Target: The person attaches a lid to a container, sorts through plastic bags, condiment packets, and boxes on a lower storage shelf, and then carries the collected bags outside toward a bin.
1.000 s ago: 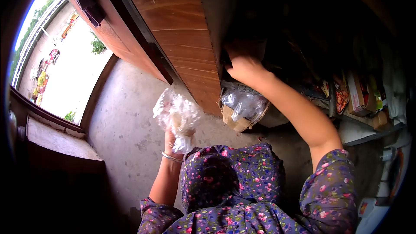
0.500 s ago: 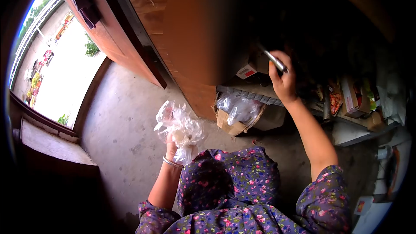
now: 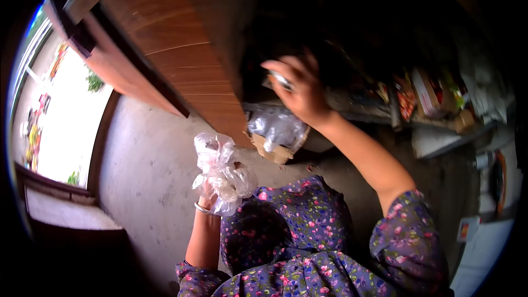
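Observation:
My left hand (image 3: 205, 200), with a bangle at the wrist, is closed round a bunch of crumpled clear plastic bags (image 3: 223, 179) that hides most of its fingers. My right hand (image 3: 303, 91) is raised at the front of a dark shelf, blurred by motion. A shiny silver metal tube (image 3: 282, 81) shows between its thumb and fingers; the tube's far end is not visible. Just below that hand is a torn cardboard box (image 3: 275, 151) stuffed with clear plastic (image 3: 275, 126).
A brown wooden panel (image 3: 176, 60) stands to the left of the shelf. Several packets and an open carton (image 3: 432, 96) sit on the shelf's right end. An open doorway (image 3: 66, 115) lets in daylight at far left. Bare concrete floor (image 3: 148, 170) lies below.
My right hand has moved left with the metal tube, and its fingers now point to the upper left. The view has shifted a little. My left hand still holds the bags.

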### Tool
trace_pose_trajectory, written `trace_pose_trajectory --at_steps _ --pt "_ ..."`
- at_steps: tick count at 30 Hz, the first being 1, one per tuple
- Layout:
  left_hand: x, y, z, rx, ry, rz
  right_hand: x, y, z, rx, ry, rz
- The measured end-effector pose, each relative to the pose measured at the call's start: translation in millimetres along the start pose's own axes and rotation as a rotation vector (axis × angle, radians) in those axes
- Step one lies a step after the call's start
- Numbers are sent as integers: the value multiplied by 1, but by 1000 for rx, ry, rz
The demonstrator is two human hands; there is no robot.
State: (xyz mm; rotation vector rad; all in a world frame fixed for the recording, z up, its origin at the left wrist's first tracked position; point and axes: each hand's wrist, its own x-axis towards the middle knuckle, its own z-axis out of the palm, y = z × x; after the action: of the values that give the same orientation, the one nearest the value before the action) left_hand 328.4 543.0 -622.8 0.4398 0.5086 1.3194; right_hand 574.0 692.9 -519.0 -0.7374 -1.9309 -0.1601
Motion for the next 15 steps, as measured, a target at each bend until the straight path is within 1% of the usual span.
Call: trace_pose_trajectory --at_steps 1,2,3,5,6,8,9,11,12,14,15 --pt "3 -5 1 41 -59 19 2 5 16 -90 -41 -2" --pt "4 -5 7 100 -114 30 11 0 20 -108 -78 -40" --pt "5 -4 13 101 -130 7 13 7 38 -26 -57 -28" --pt "7 -4 24 248 -58 17 12 -1 46 98 -116 108" --pt "8 -3 27 299 -31 13 11 1 46 88 -114 116" --pt "12 -7 31 363 34 -10 5 3 47 -179 -400 125" --pt "15 -8 33 382 69 -25 1 5 49 -181 -400 135" --pt "24 -12 38 407 143 -51 -5 10 54 -204 -214 40" --pt "33 -16 40 425 195 -56 -6 11 56 -192 -210 40" --pt "54 -27 38 502 330 -37 -5 9 64 -16 -544 348" --pt "66 -33 31 595 375 0 -9 10 65 -179 -220 81"
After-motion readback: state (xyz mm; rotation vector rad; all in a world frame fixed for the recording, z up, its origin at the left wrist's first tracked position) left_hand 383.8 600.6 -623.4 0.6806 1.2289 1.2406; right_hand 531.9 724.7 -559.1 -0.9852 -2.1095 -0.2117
